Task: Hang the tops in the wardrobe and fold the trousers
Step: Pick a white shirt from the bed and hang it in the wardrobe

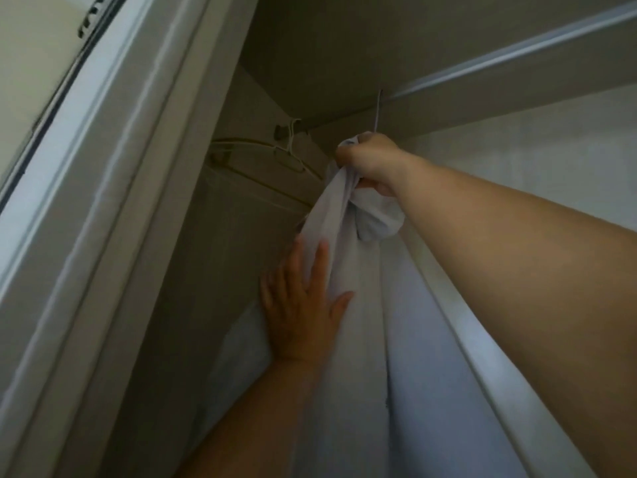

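A pale lilac top (365,326) hangs down inside the wardrobe from a hanger whose metal hook (378,110) is over the rail (510,53). My right hand (370,162) grips the bunched neck of the top just below that hook. Lower down, my left hand (303,305) lies flat with straight fingers against the left side of the cloth. The hanger's body is hidden inside the fabric.
Two bare pale hangers (269,157) hang at the rail's far left end near the wardrobe's side wall. The white wardrobe door frame (113,188) runs up the left. Another pale garment (238,343) shows behind my left hand.
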Tool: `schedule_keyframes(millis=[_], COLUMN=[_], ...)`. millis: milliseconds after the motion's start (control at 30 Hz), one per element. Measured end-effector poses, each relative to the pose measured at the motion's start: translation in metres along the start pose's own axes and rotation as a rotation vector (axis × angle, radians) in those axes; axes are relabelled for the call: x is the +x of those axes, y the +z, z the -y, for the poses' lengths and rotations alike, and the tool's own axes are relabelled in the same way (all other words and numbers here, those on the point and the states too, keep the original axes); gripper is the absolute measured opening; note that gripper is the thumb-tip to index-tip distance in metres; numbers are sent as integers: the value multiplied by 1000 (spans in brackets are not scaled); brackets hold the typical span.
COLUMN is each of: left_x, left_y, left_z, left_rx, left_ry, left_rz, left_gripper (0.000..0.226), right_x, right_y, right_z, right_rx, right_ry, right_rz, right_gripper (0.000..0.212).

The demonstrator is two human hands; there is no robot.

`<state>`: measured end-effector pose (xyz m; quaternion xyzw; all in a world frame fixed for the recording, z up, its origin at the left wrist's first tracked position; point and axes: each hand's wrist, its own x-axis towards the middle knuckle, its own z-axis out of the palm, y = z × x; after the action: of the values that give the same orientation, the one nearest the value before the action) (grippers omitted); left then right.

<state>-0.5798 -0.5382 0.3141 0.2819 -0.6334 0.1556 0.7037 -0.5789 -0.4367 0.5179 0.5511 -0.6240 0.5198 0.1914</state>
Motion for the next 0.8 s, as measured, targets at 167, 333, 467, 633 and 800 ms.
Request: schedule_keyframes(millis=[167,333,467,633,800], left_x=[10,16,22,17,9], left_y=[4,7,6,9,10], left_z=[-1,9,20,36,44], left_rx=[193,377,425,536,619], left_ry=[288,390,362,265,172], left_rz=[175,322,350,461,573], left_gripper=[70,68,67,69,71], right_x=[8,14,21,29,31], right_y=[15,28,48,76,85], right_z=[2,6,3,-3,-10], right_rx=[69,198,237,214,127], right_ry=[-2,9,-3,-52,-50], right_rz=[17,67,55,44,175], right_gripper=[10,20,34,55,47])
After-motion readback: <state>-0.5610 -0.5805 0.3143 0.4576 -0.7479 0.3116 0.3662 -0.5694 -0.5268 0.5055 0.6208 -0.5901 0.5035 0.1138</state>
